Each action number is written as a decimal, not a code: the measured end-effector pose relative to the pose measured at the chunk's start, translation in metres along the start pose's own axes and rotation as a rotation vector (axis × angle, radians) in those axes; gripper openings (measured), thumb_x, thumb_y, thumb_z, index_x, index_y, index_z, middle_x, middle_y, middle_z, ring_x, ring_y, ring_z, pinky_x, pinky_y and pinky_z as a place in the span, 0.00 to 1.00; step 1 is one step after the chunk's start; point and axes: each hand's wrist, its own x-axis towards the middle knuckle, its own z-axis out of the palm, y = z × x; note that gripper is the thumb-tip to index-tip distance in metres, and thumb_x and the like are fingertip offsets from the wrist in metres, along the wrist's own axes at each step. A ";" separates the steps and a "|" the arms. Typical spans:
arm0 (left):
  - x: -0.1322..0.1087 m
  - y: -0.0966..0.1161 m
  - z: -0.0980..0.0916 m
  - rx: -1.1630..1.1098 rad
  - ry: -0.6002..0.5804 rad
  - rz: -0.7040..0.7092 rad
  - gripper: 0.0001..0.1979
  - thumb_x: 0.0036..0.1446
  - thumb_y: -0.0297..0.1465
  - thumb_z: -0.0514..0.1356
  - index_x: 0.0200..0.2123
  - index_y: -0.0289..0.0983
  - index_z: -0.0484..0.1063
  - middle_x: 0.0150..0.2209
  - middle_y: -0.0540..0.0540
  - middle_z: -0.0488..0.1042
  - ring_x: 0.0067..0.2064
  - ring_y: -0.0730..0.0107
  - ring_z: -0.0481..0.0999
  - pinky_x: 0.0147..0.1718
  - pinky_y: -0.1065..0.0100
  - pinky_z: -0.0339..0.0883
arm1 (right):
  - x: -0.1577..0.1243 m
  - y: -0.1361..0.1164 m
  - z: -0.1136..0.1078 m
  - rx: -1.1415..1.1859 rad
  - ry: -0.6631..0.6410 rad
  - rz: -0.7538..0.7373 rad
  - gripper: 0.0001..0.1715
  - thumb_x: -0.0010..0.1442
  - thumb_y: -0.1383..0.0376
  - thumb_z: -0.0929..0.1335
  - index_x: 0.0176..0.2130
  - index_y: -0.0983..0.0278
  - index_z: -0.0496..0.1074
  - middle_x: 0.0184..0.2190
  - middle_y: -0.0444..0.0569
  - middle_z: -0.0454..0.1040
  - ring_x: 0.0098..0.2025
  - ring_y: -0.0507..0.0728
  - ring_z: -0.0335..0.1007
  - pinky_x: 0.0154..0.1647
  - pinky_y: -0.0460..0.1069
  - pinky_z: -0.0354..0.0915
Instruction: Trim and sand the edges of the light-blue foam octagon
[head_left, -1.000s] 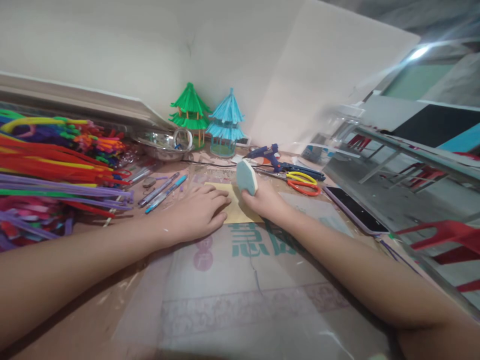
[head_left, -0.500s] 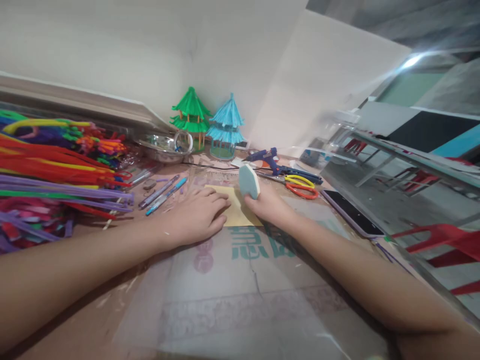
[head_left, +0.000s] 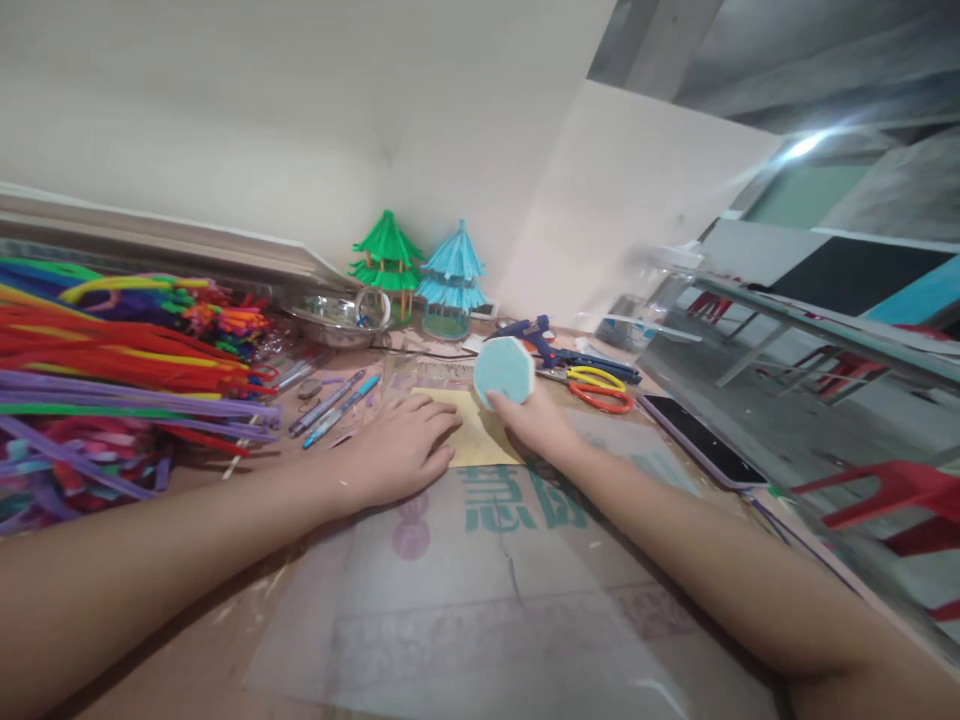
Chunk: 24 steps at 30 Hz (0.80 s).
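Observation:
My right hand (head_left: 544, 420) grips a light-blue octagonal foam piece (head_left: 502, 372) by its lower right edge, thumb on the blue face. The piece stands on edge above a yellow sheet (head_left: 476, 435), its pale rim showing at the right. My left hand (head_left: 409, 445) lies flat with fingers loosely spread, its fingertips on the left part of the yellow sheet. Beneath the sheet is a translucent plastic sheet (head_left: 420, 630) with green printed characters. Part of the yellow sheet is hidden by both hands.
Pipe cleaners (head_left: 112, 350) are heaped at left, with pens (head_left: 341, 410) beside them. Behind stand a green pagoda model (head_left: 388, 255), a blue one (head_left: 454, 270) and a metal bowl (head_left: 330, 322). A glue gun (head_left: 536, 335), scissors (head_left: 600, 390) and a phone (head_left: 701, 440) lie at right.
The foam piece has turned in my right hand, from nearly edge-on to showing its blue face. My left hand stays flat on the yellow sheet. The view has tilted up slightly.

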 end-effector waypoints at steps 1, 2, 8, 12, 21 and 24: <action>-0.001 -0.001 0.000 -0.021 0.017 -0.010 0.19 0.64 0.34 0.50 0.53 0.33 0.70 0.54 0.38 0.72 0.56 0.54 0.67 0.57 0.52 0.60 | -0.003 -0.002 -0.003 0.125 -0.006 0.040 0.10 0.54 0.56 0.64 0.28 0.59 0.61 0.17 0.41 0.64 0.21 0.53 0.58 0.23 0.48 0.60; -0.002 -0.002 0.000 -0.050 0.040 -0.016 0.19 0.64 0.35 0.50 0.52 0.33 0.70 0.54 0.38 0.72 0.56 0.54 0.68 0.56 0.52 0.60 | -0.008 -0.005 -0.006 0.286 -0.025 0.096 0.13 0.55 0.54 0.64 0.27 0.59 0.60 0.14 0.38 0.60 0.17 0.50 0.52 0.18 0.46 0.55; -0.002 -0.012 0.002 -0.253 0.267 0.000 0.14 0.63 0.38 0.53 0.45 0.36 0.72 0.52 0.40 0.71 0.54 0.56 0.68 0.53 0.54 0.62 | -0.029 -0.023 -0.009 0.898 -0.254 0.318 0.24 0.45 0.51 0.75 0.29 0.61 0.63 0.12 0.34 0.59 0.13 0.44 0.45 0.11 0.41 0.43; -0.002 -0.015 0.003 -0.287 0.311 -0.022 0.16 0.61 0.43 0.57 0.42 0.35 0.71 0.49 0.40 0.71 0.50 0.56 0.68 0.50 0.55 0.62 | -0.034 -0.028 -0.002 0.955 -0.376 0.306 0.24 0.46 0.49 0.74 0.32 0.62 0.65 0.13 0.36 0.64 0.13 0.46 0.52 0.10 0.41 0.46; -0.001 -0.013 0.001 -0.317 0.423 0.014 0.16 0.60 0.44 0.58 0.39 0.36 0.69 0.41 0.44 0.71 0.45 0.60 0.68 0.43 0.62 0.63 | -0.037 -0.028 0.001 0.997 -0.540 0.313 0.23 0.50 0.48 0.71 0.31 0.63 0.66 0.13 0.39 0.67 0.12 0.45 0.50 0.11 0.41 0.50; -0.002 -0.010 -0.001 -0.369 0.422 0.037 0.12 0.65 0.38 0.52 0.35 0.37 0.69 0.41 0.45 0.71 0.45 0.63 0.69 0.45 0.63 0.62 | -0.035 -0.027 0.001 1.002 -0.545 0.345 0.21 0.48 0.50 0.72 0.30 0.63 0.66 0.13 0.39 0.67 0.12 0.45 0.50 0.11 0.41 0.49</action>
